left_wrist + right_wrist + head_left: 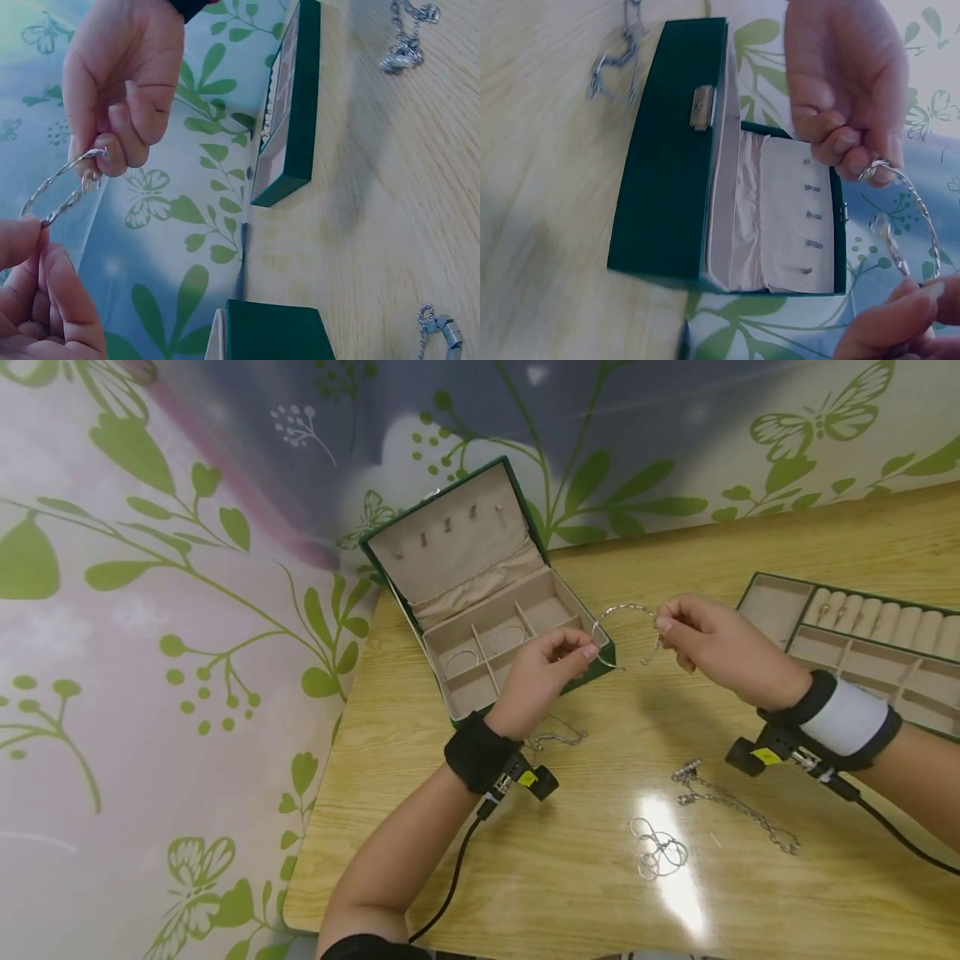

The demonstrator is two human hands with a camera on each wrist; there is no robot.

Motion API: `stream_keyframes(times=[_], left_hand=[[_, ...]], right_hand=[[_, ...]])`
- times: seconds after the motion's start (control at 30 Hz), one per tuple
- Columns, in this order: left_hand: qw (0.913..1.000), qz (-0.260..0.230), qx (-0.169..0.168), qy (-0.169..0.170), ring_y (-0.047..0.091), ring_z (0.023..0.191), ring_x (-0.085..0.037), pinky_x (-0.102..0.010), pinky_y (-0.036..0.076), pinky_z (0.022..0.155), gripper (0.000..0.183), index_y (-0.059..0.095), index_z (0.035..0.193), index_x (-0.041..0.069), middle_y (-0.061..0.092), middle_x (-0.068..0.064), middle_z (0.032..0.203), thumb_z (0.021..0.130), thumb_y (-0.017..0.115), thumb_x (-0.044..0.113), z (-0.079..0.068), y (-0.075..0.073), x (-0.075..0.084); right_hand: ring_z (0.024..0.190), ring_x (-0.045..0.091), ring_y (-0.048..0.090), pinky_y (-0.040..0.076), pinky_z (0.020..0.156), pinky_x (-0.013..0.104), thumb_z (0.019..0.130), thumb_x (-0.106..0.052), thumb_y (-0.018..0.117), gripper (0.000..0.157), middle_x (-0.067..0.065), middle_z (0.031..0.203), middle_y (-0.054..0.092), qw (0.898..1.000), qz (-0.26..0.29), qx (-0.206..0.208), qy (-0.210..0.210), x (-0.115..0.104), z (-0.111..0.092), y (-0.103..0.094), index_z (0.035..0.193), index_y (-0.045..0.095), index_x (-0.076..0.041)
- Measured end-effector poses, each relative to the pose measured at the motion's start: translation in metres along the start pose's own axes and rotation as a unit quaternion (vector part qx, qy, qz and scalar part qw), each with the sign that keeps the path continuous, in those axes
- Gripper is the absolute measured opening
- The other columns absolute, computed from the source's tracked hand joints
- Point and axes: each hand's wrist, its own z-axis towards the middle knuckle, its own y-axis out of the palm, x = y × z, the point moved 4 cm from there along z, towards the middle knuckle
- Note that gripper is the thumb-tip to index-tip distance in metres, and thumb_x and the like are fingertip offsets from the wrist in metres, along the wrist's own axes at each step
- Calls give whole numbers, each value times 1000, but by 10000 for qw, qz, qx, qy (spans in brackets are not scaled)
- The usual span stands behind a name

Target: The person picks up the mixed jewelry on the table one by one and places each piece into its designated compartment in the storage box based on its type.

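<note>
Between left fingers point(71, 300) and right fingers point(681, 633), twisted silvery bracelet point(923, 206), pinched by both

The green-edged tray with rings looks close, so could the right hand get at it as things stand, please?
Probably yes: the tray lies beside the right hand with nothing visible between them, though that hand pinches the bracelet and may need to release it first.

black wristbands point(478, 753), yellow labels point(766, 757), black cables point(459, 870), black sleeve point(371, 948)
</note>
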Motion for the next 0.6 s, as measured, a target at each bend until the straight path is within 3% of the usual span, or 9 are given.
stream_keyframes(times=[0.13,0.17,0.37,0.4,0.6], left_hand=[[9998,-178,35,-69,52,79,-12,-20,45,73,19,59,104,-3,54,-1,88,97,54,14,2,-1,3],[9997,-218,38,-89,53,82,-17,-20,46,74,19,59,104,-3,54,-1,89,97,53,13,2,-1,3],[9991,-374,132,-167,54,81,-14,-21,46,75,17,57,103,-3,55,-4,91,97,52,12,3,-1,6],[9990,-388,135,-147,52,79,-9,-21,46,75,17,57,102,-4,55,-6,92,97,52,12,3,-1,6],[9995,-281,136,-57,50,77,-10,-21,44,73,15,56,99,-3,53,-10,90,97,51,12,1,-3,5]], right_hand=[[63,17,43,38,51,29,103,-25,35,28,10,89,47,9991,-395,146,-10,-3,-1,0,106,49,0],[62,18,43,38,50,29,103,-26,36,28,10,87,48,9987,-479,195,0,-4,-1,0,105,50,-1],[56,17,42,36,47,29,102,-27,39,28,9,77,48,9971,-671,341,-58,-7,-1,0,104,52,-3],[55,17,41,36,47,29,102,-27,39,27,9,76,48,9970,-685,355,-63,-7,-1,0,104,53,-4],[60,16,44,37,52,28,100,-24,47,21,8,82,54,9947,-910,387,-267,-10,1,-1,98,57,-5]])
